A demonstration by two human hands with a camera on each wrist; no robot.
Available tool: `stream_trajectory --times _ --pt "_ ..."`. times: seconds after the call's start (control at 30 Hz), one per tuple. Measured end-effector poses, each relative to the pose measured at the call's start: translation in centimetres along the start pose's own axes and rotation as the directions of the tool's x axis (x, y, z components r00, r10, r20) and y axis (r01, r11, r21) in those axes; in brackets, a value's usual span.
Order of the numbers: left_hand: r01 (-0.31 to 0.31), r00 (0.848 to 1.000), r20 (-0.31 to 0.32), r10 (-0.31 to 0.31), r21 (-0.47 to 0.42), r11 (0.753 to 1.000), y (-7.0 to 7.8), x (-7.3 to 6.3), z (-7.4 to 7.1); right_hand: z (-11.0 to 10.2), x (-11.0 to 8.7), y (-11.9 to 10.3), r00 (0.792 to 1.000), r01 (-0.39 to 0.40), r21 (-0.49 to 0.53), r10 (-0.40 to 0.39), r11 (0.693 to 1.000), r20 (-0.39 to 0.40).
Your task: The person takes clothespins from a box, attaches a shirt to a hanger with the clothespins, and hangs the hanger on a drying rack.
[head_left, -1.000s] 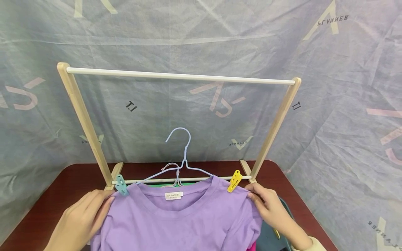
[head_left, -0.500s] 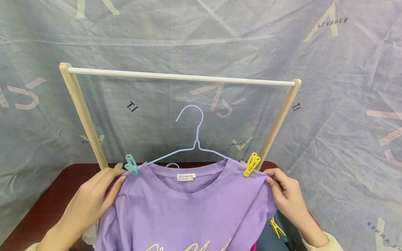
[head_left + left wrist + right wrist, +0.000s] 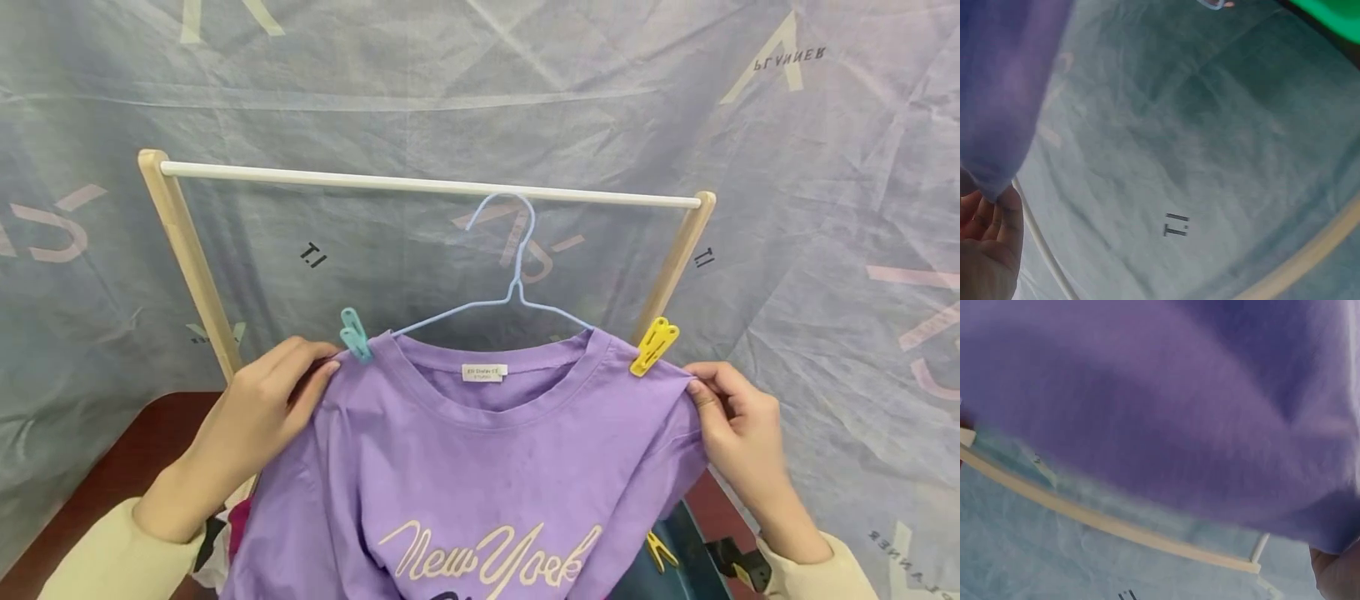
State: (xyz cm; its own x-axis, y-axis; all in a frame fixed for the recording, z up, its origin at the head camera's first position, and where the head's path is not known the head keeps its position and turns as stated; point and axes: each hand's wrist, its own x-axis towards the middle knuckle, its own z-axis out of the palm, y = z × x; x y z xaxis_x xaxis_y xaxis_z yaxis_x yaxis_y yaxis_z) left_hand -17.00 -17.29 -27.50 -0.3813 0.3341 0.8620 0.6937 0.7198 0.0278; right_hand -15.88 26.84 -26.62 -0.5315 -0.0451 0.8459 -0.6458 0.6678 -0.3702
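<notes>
Between both hands a purple T-shirt [image 3: 480, 467] with "New York" lettering is stretched out on a light blue wire hanger [image 3: 517, 275]. My left hand [image 3: 251, 425] pinches the shoulder on the left, beside a teal clothespin [image 3: 355, 335]. The opposite shoulder is pinched by my right hand [image 3: 746, 437], close to a yellow clothespin [image 3: 654, 347]. The hanger's hook appears in front of the white rail [image 3: 337, 179], its top overlapping the rail in the head view; whether they touch I cannot tell. In the right wrist view the shirt cloth [image 3: 1147, 412] covers most of the picture.
A wooden-sided rack [image 3: 187, 258] carries the white rail. Below right, another yellow clothespin [image 3: 661, 552] lies in a dark teal bin [image 3: 697, 558]. The dark red table [image 3: 135, 467] shows at left, and a grey printed curtain [image 3: 420, 83] hangs behind.
Both hands have lifted the shirt and hanger upward and to the right. The hook has risen from well below the rail to its level, and the chest lettering has come into view.
</notes>
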Motion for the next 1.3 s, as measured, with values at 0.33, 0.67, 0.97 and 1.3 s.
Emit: stream_trajectory --times 0.33,0.67,0.97,1.3 --pt "0.01 1.0 -0.003 -0.01 -0.058 0.998 -0.6 4.5 1.0 -1.4 2.4 0.7 0.997 -0.019 0.002 0.019 1.0 -0.068" --pt "0.067 0.997 -0.021 -0.069 -0.108 0.992 -1.5 8.6 3.2 -2.3 4.2 1.4 0.985 -0.124 -0.044 0.118 0.991 -0.122" --pt "0.154 0.987 0.051 -0.149 -0.124 0.98 -2.5 11.0 6.7 -3.0 5.3 2.7 0.974 -0.192 -0.111 0.176 0.975 -0.144" --pt "0.226 0.971 0.1 -0.217 -0.086 0.97 -3.2 11.8 9.2 -2.1 5.6 4.3 0.971 -0.218 -0.131 0.201 0.967 -0.13"
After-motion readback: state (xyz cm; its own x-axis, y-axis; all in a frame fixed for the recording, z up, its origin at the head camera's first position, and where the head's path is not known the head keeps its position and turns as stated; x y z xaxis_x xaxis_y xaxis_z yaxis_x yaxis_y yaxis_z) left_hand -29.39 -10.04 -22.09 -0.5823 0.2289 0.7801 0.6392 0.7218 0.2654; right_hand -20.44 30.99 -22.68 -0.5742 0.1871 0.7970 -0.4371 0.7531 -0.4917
